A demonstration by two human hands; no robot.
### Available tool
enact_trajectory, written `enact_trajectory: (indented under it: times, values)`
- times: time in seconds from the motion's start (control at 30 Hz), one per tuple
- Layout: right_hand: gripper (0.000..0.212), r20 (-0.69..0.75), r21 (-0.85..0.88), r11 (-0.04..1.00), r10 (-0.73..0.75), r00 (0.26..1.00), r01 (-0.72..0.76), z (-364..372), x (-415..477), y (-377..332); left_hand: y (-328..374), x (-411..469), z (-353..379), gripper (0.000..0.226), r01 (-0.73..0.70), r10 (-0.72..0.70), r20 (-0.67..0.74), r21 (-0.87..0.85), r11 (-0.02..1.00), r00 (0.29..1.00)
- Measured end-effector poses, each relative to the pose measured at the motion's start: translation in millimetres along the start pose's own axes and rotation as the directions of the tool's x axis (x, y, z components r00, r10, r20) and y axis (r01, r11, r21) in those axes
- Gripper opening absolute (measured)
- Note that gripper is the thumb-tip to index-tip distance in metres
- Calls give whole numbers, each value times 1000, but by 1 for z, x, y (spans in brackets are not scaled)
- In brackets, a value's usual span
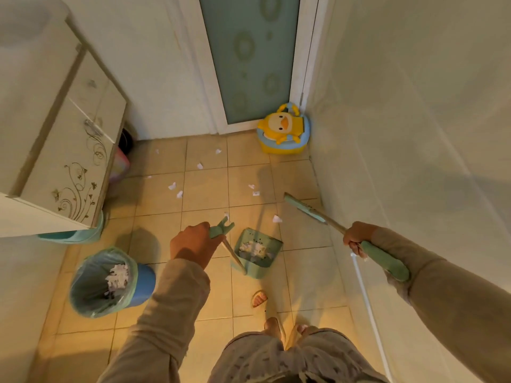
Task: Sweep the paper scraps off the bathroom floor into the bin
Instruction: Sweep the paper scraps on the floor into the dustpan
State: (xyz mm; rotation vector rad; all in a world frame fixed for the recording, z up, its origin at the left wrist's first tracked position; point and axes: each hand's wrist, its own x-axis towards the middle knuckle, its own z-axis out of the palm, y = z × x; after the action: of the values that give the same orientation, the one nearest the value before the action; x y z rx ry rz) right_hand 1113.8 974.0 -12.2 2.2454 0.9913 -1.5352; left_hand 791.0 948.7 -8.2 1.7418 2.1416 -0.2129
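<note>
My left hand [193, 243] grips the green handle of a long-handled dustpan [258, 251] that stands on the tiled floor with white paper scraps inside. My right hand [356, 239] holds the green grip of a broom; its head [302, 208] hovers low near the right wall. Several white paper scraps [172, 186] lie scattered over the tiles ahead, one [276, 219] just beyond the dustpan. A blue bin [109, 283] with a green liner stands at my left, holding crumpled paper.
A cream cabinet [69, 150] with floral decals juts in from the left, a teal basin [74, 236] under it. A yellow duck potty [283, 131] sits in the far right corner by the glass door [249, 59]. My slippered feet [273, 327] are below.
</note>
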Motion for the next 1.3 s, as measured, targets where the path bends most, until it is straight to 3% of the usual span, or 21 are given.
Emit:
enact_trajectory:
  times: [0.13,0.27,0.47,0.57,0.67,0.77,1.3]
  values:
    - [39,22,-29,1000,9,1000,-8,-7,10,-18,7,15,-9,41,-4,4,-2,15,1000,1000]
    - [36,-7,-329,943,-49,999,44,-3,16,-36,16,18,-13,41,-8,7,45,26,1000,999]
    - [31,141,-620,781,18,990,74,7,22,-36,29,21,-12,41,2,-5,65,52,999,998]
    - [30,233,-592,804,93,968,65,-4,25,-33,33,27,-15,42,20,-24,62,67,998,998]
    - [37,295,-458,888,104,950,45,-23,26,-34,33,32,-17,41,47,-52,63,72,996,997]
    - [38,269,-359,933,100,958,4,-38,25,-36,30,30,-16,41,52,-56,58,67,996,997]
    - [42,148,-297,955,17,989,28,-61,26,-87,15,50,-33,41,141,-138,34,-113,984,990]
